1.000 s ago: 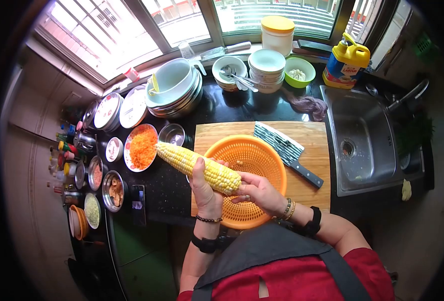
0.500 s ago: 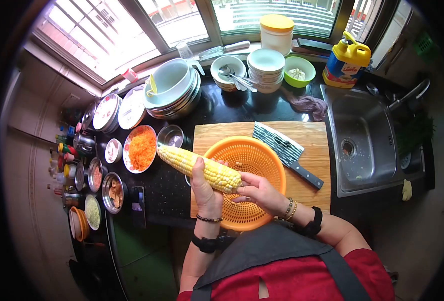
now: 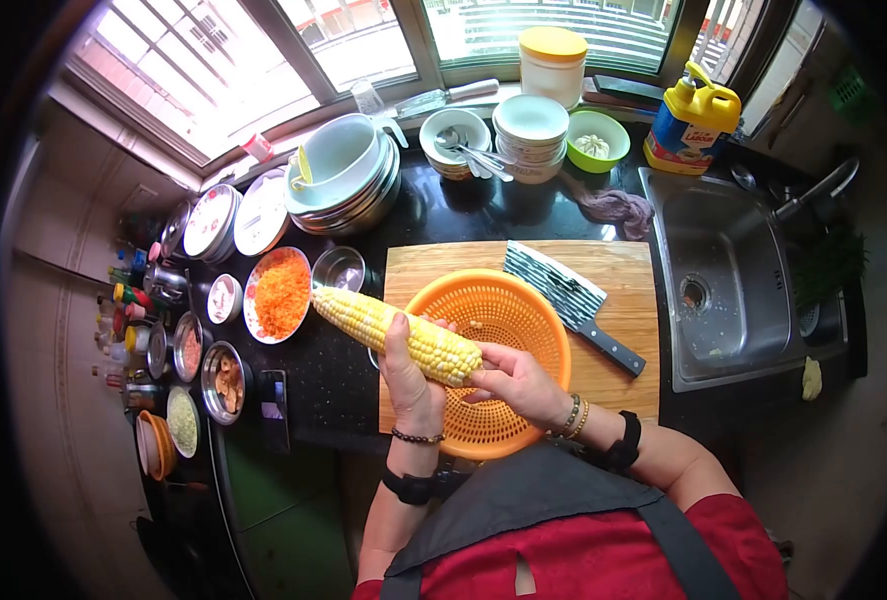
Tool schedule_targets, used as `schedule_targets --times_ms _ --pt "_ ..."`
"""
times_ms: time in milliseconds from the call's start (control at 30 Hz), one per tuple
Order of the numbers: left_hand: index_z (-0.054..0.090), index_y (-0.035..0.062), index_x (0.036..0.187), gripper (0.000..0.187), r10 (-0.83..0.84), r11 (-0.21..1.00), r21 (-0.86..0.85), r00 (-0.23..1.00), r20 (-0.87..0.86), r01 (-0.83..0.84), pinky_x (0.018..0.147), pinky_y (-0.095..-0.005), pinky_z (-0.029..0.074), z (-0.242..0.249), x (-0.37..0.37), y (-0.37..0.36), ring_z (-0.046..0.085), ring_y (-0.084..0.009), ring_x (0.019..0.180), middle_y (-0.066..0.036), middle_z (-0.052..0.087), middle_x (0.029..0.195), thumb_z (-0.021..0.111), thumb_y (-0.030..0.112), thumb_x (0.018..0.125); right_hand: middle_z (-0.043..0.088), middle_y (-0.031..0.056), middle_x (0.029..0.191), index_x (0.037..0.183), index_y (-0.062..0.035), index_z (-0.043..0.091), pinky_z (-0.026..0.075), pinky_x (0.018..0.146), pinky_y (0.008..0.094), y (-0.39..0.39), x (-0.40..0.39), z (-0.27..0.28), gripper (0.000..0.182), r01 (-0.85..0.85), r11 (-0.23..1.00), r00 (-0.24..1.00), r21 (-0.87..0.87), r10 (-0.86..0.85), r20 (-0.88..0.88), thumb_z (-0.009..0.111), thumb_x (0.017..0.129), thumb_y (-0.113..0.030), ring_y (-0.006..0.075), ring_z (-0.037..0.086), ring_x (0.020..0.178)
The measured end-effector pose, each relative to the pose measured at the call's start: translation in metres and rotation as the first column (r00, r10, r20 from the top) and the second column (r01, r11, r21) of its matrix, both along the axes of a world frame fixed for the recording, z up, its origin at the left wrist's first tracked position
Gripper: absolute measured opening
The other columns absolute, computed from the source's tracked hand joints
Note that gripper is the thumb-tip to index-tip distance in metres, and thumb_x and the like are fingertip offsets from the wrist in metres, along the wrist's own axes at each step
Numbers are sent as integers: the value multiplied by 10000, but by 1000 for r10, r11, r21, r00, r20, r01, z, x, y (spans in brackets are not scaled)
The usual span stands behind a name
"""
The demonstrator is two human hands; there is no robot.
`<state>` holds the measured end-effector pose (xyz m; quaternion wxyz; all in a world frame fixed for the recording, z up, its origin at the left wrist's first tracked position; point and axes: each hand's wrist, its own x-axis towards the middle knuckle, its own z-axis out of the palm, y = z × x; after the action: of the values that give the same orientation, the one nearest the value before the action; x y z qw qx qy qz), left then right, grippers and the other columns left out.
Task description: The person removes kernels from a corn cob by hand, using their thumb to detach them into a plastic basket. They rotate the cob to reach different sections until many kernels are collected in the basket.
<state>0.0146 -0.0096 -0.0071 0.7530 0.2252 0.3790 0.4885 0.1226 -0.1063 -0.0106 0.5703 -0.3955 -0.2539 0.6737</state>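
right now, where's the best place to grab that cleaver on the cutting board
Take the cleaver by its dark handle, coming from the sink side. The handle points toward the near right corner of the cutting board and lies clear of the orange colander; the wide blade lies flat, offering no safe hold.

The corn cob hides the orange colander's near-left rim (labels on the bottles unreadable).

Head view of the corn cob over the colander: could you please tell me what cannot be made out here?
- Corn cob: the near end is hidden by the left hand and right hand.
- Orange colander: the contents are hidden behind cob and hands; any loose kernels are too small to tell.
- Yellow-capped bottle: the label text is too small to read.
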Motion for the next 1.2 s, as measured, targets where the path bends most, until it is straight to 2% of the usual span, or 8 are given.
schedule_targets --times_ms 700,800,933,1133,1200 --pt "468 3 949 327 0 1000 -4 1000 -17 0 719 -391 531 -1 0 0 597 -231 734 -101 536 780 596 276 824 541 65 1184 1291 -1 407 502 816 260 0 -2 -1 413 6 1000 1000 0 -6 24 452 885 -62 121 538 1044" --pt "472 -2 938 336 -19 994 -104 999 43 23 743 -397 523 12 -1 1 594 -235 746 -104 541 783 598 286 821 537 66 1188 1295 -3 404 497 824 255 1 -2 -3 419 11 999 1000 38 -12 19 423 878 -37 118 538 1045" --pt "487 -21 926 430 -23 1000 2 1000 -4 23 778 -367 505 1 -4 5 582 -242 777 -131 557 807 609 371 801 533 68 1193 1300 -3 399 490 841 256 1 -2 -1 433 -9 999 1000 41 9 10 395 867 -20 119 535 1051" --pt "488 -15 925 391 -25 1000 18 999 22 25 777 -378 506 -1 -6 4 584 -239 770 -120 555 806 605 339 806 543 78 1173 1254 -5 440 493 840 276 -1 6 0 365 -36 996 966 -82 14 -259 424 912 -132 141 541 1051" --pt "479 -7 941 352 -18 1000 12 999 50 17 757 -395 519 0 -5 3 593 -232 740 -107 553 799 607 294 812 546 80 1167 1243 -8 449 495 834 277 0 4 -2 355 -36 997 976 -72 19 -219 423 922 -158 142 545 1045"
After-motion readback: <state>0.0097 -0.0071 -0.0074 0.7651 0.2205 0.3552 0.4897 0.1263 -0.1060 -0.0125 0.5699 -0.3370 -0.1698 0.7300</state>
